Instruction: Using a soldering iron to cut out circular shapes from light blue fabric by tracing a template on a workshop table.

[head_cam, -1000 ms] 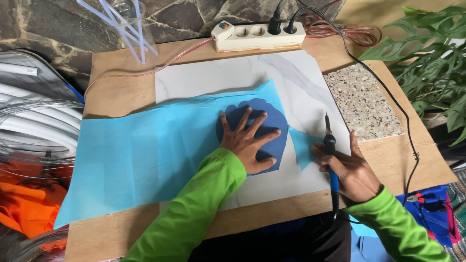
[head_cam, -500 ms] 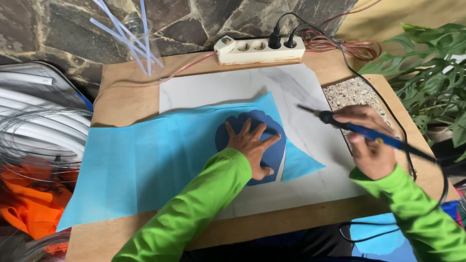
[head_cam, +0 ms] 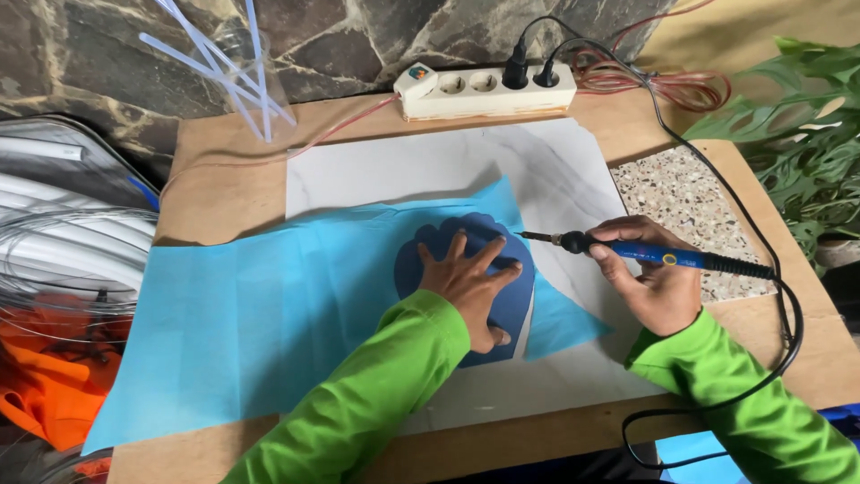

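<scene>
Right hand [head_cam: 658, 282] around soldering iron [head_cam: 663, 257]; clear jar [head_cam: 240, 67] of straws [head_cam: 215, 63].

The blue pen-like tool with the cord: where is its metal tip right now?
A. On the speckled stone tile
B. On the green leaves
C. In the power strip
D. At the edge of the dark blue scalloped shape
D: the right hand holds the blue tool with its tip at the dark blue shape, which the left hand presses flat.

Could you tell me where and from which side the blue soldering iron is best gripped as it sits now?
Grip the soldering iron on its blue handle, behind the black collar, coming from the cable side on the right. The thin metal tip points left toward the dark blue template, so fingers probably belong well back from it. The right hand holds it there, pen-style.
</scene>
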